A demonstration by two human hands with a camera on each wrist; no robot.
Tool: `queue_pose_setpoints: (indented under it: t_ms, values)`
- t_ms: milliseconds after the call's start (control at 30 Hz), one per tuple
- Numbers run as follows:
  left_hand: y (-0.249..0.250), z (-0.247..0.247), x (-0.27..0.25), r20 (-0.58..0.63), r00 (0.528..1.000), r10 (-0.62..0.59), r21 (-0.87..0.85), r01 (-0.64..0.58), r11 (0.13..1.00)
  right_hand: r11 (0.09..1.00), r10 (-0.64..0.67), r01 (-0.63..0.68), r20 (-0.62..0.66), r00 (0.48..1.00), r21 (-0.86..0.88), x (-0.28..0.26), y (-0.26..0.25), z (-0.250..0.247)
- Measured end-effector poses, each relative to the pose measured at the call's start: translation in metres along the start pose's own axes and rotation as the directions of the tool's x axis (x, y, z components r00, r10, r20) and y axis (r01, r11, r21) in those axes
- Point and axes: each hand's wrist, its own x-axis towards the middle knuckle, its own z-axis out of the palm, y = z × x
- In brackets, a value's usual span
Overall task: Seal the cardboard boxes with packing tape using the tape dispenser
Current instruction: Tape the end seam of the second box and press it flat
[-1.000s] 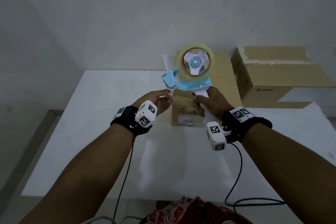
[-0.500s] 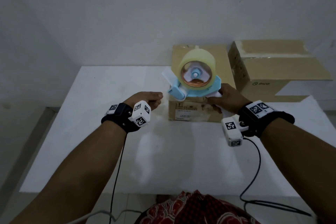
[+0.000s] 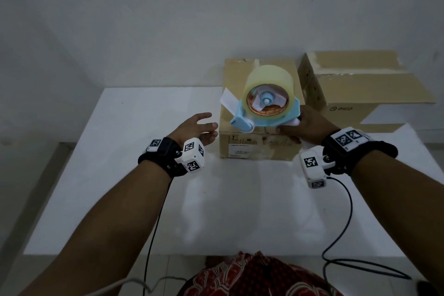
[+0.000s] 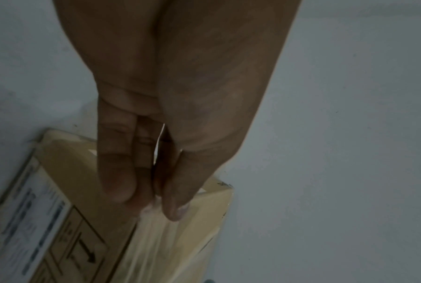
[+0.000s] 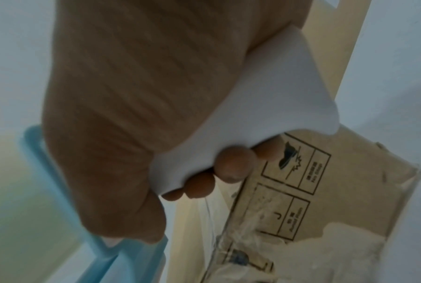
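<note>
White plastic fills the right hand (image 3: 310, 127): its fingers (image 5: 236, 164) curl tight round the handle (image 5: 287, 99) of the tape dispenser (image 3: 266, 113). I think the grip is firm so the tool can be pulled along without slipping. The dispenser is held over the near top edge of the small box (image 3: 259, 142), with its blue front end pointing left and the tape roll (image 3: 269, 84) standing up above the box. That looks like the spot to start a strip. The left hand (image 3: 197, 130) is just left of the small box, fingers spread and loose, holding nothing. It looks ready to steady the box. A bigger box (image 3: 367, 89) sits right of the small box, on the same table (image 3: 144, 187).
</note>
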Motion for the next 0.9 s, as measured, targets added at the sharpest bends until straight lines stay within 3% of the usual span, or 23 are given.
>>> queue_pose_setpoints:
  t_ms: [367, 500, 533, 600, 667, 700, 767, 900]
  values:
    - [-0.015, -0.006, 0.007, -0.017, 0.998, -0.056, 0.095, 0.057, 0.994, 1.000, 0.031, -0.031, 0.022, 0.999, 0.001, -0.005, -0.009, 0.005]
    - [-0.015, -0.005, 0.007, -0.093, 0.994, -0.049, 0.306, 0.075, 0.949, 0.999, 0.043, -0.042, 0.028, 0.999, -0.027, -0.002, -0.006, 0.005]
    - [-0.016, -0.007, 0.007, -0.132, 0.991, -0.006, 0.402, 0.059, 0.914, 0.998, 0.044, -0.043, 0.030, 0.999, -0.034, -0.001, -0.006, 0.004]
    - [-0.018, -0.010, 0.004, -0.176, 0.960, 0.216, 0.617, -0.063, 0.785, 0.998, 0.051, -0.049, 0.032, 0.998, -0.046, 0.000, -0.005, 0.004]
    - [-0.015, -0.005, -0.002, -0.044, 0.893, 0.447, 0.739, -0.272, 0.617, 0.997, 0.051, -0.049, 0.033, 0.998, -0.062, 0.000, -0.004, 0.004]
    - [-0.014, -0.001, 0.000, 0.055, 0.872, 0.486, 0.769, -0.347, 0.537, 0.996, 0.050, -0.048, 0.034, 0.998, -0.069, 0.000, -0.004, 0.004]
    - [-0.013, 0.009, 0.007, 0.210, 0.881, 0.424, 0.806, -0.402, 0.435, 0.996, 0.040, -0.037, 0.038, 0.998, -0.077, 0.001, -0.004, 0.003]
    - [-0.027, 0.000, 0.032, 0.246, 0.938, 0.243, 0.859, -0.327, 0.393, 0.993, 0.010, -0.003, 0.055, 0.998, -0.119, 0.001, -0.005, 0.002]
